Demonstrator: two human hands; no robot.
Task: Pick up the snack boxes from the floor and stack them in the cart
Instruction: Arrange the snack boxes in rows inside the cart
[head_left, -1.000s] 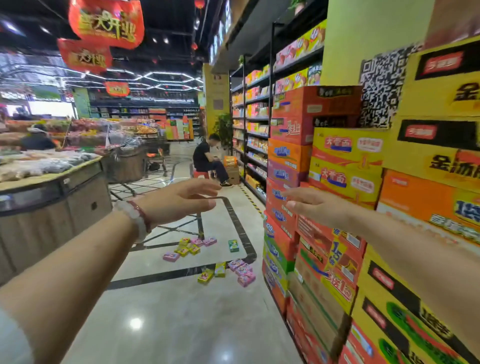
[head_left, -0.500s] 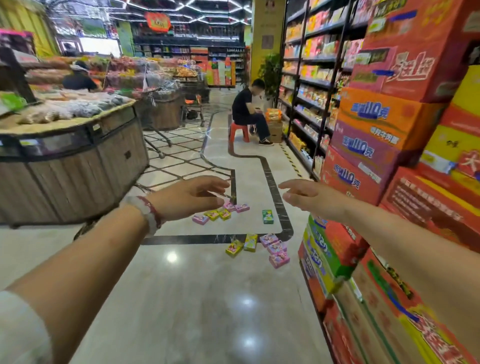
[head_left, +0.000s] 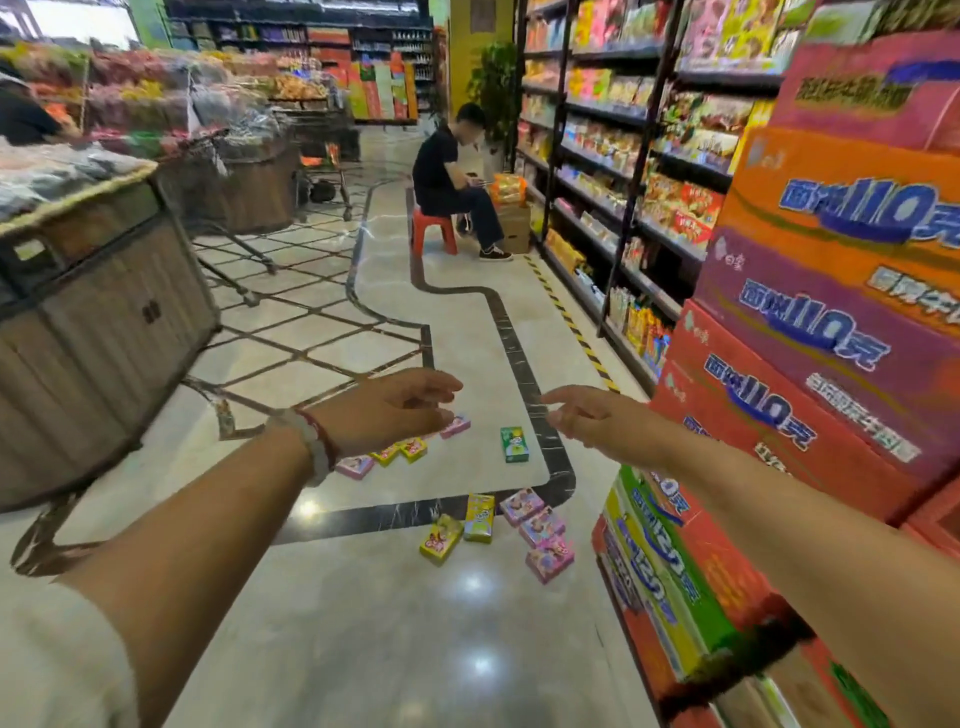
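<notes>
Several small snack boxes lie scattered on the shiny floor ahead. A pink box (head_left: 355, 466), yellow boxes (head_left: 413, 450) and another pink box (head_left: 456, 426) form the far group, partly behind my left hand. A green box (head_left: 514, 444) lies alone. Nearer are a yellow box (head_left: 441, 539), a yellow-green box (head_left: 479, 518) and three pink boxes (head_left: 549, 558). My left hand (head_left: 387, 415) and my right hand (head_left: 597, 423) are held out in the air above them, fingers relaxed, holding nothing. A shopping cart (head_left: 218, 208) stands at the back left.
Stacked cartons (head_left: 810, 332) rise close on my right, with snack shelves (head_left: 613, 171) beyond. A wooden display stand (head_left: 98, 322) is on the left. A person sits on a red stool (head_left: 434, 231) further down the aisle.
The view has tilted down and moved forward along the aisle, so the boxes on the floor appear nearer. Both hands stay outstretched and empty.
</notes>
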